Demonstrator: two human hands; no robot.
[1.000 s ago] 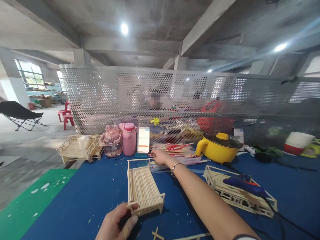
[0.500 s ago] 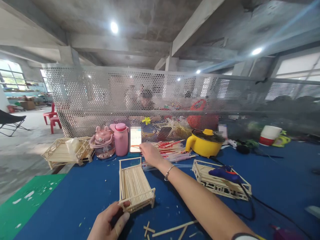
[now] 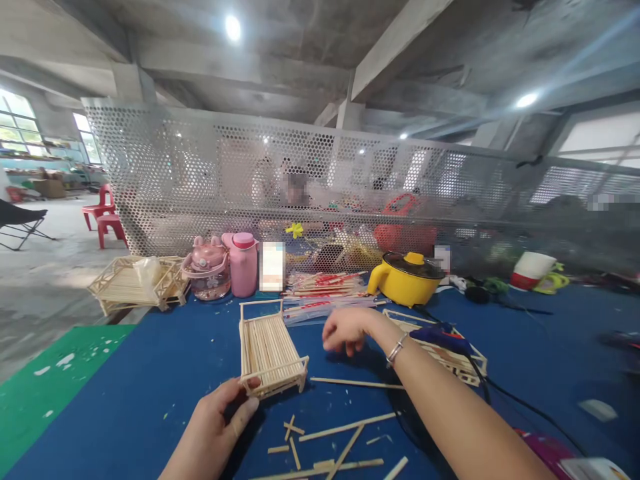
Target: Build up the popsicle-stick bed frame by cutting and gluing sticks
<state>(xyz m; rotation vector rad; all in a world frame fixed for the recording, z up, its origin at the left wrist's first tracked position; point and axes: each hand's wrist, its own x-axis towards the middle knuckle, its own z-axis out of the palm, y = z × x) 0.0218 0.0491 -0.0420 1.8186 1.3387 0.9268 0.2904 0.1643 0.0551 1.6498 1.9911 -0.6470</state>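
While we look down the blue table (image 3: pixel 150 373), a green mat (image 3: pixel 55 387) covers its far left end; behind it a larger stick model (image 3: pixel 133 287) stands at the table's edge; just to its right a pink lidded cup (image 3: pixel 206 272), a pink bottle (image 3: pixel 243 265) and an upright phone (image 3: pixel 273 266) stand in a row before the perforated metal screen (image 3: pixel 200 173). Our left hand (image 3: pixel 213 430) comes in from the bottom edge; its grip is clenched on the near left corner of the small stick bed (image 3: pixel 270 347), thumb and fingers pinching the end rail; the bed stands upright on the table in front of us, its slats running away from us. Beyond the bed lies a bundle of wrapped sticks (image 3: pixel 325 290); loose sticks (image 3: pixel 345 428) are scattered on the table right of our left hand; one long stick (image 3: pixel 357 383) lies just below our right hand (image 3: pixel 346 328). That hand hovers to the right of the bed, apart from it, its grip released, the fingers drooping and blurred; a bracelet (image 3: pixel 397 348) circles the wrist. Farther right, a yellow pot (image 3: pixel 405 283) stands near the screen; a blue glue gun (image 3: pixel 443 335) rests on a second stick frame (image 3: pixel 465 365); a white and red tub (image 3: pixel 533 270) sits well off to the right.
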